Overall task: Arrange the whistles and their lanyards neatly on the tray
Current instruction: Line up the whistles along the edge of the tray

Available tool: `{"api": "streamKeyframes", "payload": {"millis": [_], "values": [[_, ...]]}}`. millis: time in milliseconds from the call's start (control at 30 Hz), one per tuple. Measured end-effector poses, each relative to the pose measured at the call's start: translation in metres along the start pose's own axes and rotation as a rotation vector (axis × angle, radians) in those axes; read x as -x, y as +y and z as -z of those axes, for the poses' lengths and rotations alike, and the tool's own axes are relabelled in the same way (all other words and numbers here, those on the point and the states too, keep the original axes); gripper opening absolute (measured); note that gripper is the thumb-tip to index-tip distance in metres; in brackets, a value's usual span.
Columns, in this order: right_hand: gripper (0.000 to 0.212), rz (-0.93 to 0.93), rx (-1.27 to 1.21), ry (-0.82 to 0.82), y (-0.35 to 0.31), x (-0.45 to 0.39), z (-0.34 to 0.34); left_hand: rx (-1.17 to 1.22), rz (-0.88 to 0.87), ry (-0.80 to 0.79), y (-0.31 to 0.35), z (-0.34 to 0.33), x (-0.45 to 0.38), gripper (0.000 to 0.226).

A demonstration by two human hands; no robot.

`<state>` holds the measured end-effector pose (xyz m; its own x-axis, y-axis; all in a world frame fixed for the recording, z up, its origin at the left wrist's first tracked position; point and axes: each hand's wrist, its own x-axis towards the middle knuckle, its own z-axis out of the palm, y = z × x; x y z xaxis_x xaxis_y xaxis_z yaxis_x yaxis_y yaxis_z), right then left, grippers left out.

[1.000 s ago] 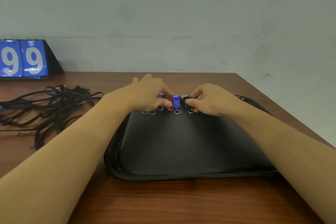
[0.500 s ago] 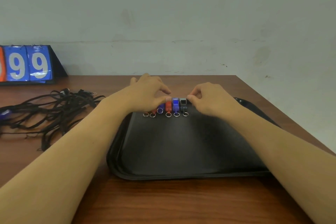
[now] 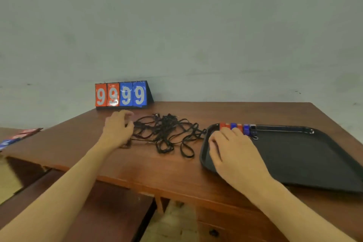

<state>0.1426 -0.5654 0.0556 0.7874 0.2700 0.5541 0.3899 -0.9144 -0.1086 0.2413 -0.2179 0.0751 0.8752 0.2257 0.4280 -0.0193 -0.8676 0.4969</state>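
Left hand (image 3: pixel 117 131) curls loosely at the left edge of the tangled black lanyards (image 3: pixel 167 133), grip unclear. Right hand (image 3: pixel 233 155) lies open, empty, across the tray (image 3: pixel 306 163) edge, whistles (image 3: pixel 238 127) lined up along its far rim.

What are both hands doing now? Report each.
Left hand: open, fingers at the tangled lanyards, grip unclear.
Right hand: open, empty, resting on the tray.

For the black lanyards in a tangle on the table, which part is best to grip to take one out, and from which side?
Probably grip one of the free loops at the near edge of the lanyard pile, for example the loop at, coming from above on the near side. Those loops lie flat and apart from the dense knot in the middle, so they should pull free more easily. The left hand is at the pile's left end.
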Motion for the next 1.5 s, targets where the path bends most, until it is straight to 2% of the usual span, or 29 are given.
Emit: {"api": "streamKeyframes", "payload": {"millis": [67,133,233,400,467,600,700,800,933,1133,1267,1367,1500], "values": [[0.033,0.005,0.055,-0.024,-0.016,0.014,-0.015,0.05,0.18,0.055,-0.043,0.01,0.005,0.047],[0.034,-0.053,0.07,-0.035,-0.018,0.019,-0.023,0.039,0.249,0.051,-0.071,0.008,0.011,0.05],[0.035,-0.127,0.075,-0.04,-0.016,0.017,-0.026,-0.059,0.205,0.015,-0.084,-0.003,0.009,0.044],[0.036,-0.14,0.047,-0.127,-0.016,0.011,-0.027,-0.144,0.069,0.022,-0.048,-0.017,-0.03,0.032],[0.034,-0.144,0.027,-0.126,-0.014,0.01,-0.027,-0.256,0.026,-0.08,-0.039,-0.024,-0.046,0.033],[0.031,-0.152,-0.015,-0.134,-0.012,0.01,-0.027,-0.453,0.096,-0.338,-0.043,-0.035,-0.063,0.031],[0.029,-0.161,-0.053,-0.102,-0.012,0.01,-0.028,-0.493,0.095,-0.284,-0.046,-0.038,-0.063,0.019],[0.028,-0.158,-0.074,-0.072,-0.013,0.011,-0.027,-0.517,0.06,-0.189,-0.047,-0.037,-0.057,0.02],[0.027,-0.148,-0.082,-0.033,-0.015,0.014,-0.024,-0.427,0.045,-0.183,-0.041,-0.033,-0.046,0.025],[0.025,-0.146,-0.108,-0.006,-0.016,0.016,-0.021,-0.145,0.015,-0.168,-0.034,-0.027,-0.029,0.024],[0.025,-0.146,-0.124,-0.036,-0.015,0.015,-0.02,-0.021,0.008,-0.155,-0.041,-0.032,-0.001,0.021],[0.026,-0.142,-0.075,-0.083,-0.015,0.013,-0.021,0.104,0.102,-0.17,-0.049,-0.034,0.003,0.024],[0.026,-0.123,0.009,-0.113,-0.022,0.007,-0.02,0.11,0.138,-0.21,-0.051,-0.038,-0.007,0.026]]}}
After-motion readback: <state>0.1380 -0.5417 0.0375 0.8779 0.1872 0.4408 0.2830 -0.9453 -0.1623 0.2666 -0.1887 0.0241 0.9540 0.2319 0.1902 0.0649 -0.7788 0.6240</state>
